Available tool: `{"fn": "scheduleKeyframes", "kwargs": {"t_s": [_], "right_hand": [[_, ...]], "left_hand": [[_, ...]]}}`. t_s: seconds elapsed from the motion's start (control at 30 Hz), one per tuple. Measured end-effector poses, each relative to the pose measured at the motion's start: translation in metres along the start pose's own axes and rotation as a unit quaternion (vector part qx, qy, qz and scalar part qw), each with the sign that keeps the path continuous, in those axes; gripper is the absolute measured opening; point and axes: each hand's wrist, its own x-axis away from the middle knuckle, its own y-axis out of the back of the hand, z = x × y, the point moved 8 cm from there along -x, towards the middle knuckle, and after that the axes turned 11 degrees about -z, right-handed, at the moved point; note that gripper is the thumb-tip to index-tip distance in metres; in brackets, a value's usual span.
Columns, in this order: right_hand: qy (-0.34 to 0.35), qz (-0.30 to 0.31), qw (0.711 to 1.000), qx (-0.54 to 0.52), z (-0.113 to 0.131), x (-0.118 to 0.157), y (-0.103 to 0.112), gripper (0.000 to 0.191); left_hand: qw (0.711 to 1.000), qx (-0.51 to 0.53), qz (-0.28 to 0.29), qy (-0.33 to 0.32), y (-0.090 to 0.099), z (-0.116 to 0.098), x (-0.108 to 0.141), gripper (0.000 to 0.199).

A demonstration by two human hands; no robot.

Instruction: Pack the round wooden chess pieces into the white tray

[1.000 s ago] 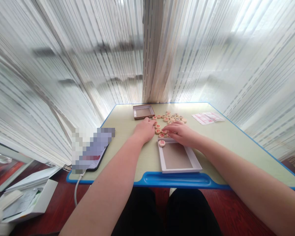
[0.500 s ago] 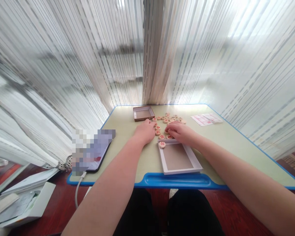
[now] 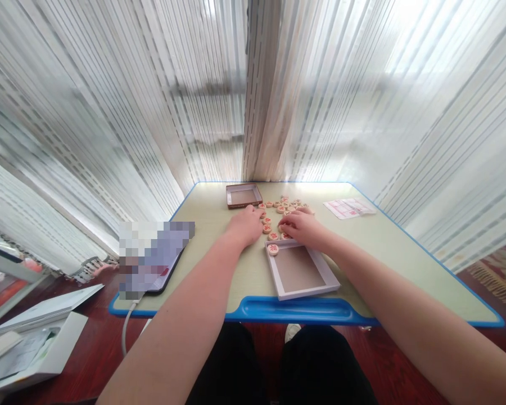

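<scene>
Round wooden Chinese chess pieces with carved characters lie in a loose group on the pale table [image 3: 211,264]. My left hand [image 3: 245,226] rests at the group's left side, fingers bent, its fingertips against a piece at the edge. Over the near right part of the group is my right hand [image 3: 302,226], curled with its fingertips on a piece that it mostly covers. One red-marked Chinese chess piece [image 3: 272,249] sits in the far left corner of the white box tray [image 3: 274,275], just below my hands. Several other pieces are partly hidden behind my right hand.
A brown-edged box lid [image 3: 244,196] stands at the back left. Toward the back right lies a pink-and-white printed sheet [image 3: 349,208]. A partly blurred phone [image 3: 175,261] with a white cable [image 3: 126,329] is at the left edge. Striped curtains [image 3: 219,112] hang behind the table.
The view has shifted slightly, so the table appears a little further left. Both hands stay at nearly the same spots among the pieces.
</scene>
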Motion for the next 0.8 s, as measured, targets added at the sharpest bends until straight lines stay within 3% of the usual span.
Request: {"fn": "scheduleKeyframes", "kwargs": {"t_s": [0.2,0.33,0.43,0.57,0.67,0.8], "right_hand": [[-0.062,-0.049,0.995,-0.053,-0.009,0.003,0.011,0.011],[-0.101,-0.069,0.977,-0.174,-0.011,0.008,0.021,0.014],[-0.143,-0.076,0.939,-0.305,-0.013,0.011,0.021,0.023],[-0.211,-0.051,0.870,-0.442,-0.012,0.014,0.012,0.023],[-0.263,-0.044,0.830,-0.490,-0.014,0.017,0.007,0.021],[-0.286,-0.045,0.808,-0.512,-0.015,0.018,0.009,0.023]], "left_hand": [[1.000,0.010,-0.003,0.007,0.001,0.002,0.001,0.044],[0.999,0.031,-0.022,0.025,0.006,0.002,0.001,0.053],[0.994,0.069,-0.081,0.014,0.018,-0.004,0.002,0.052],[0.979,0.124,-0.152,-0.051,0.032,-0.019,0.005,0.034],[0.977,0.124,-0.159,-0.065,0.034,-0.024,0.006,0.025],[0.971,0.147,-0.166,-0.085,0.038,-0.031,0.011,0.023]]}}
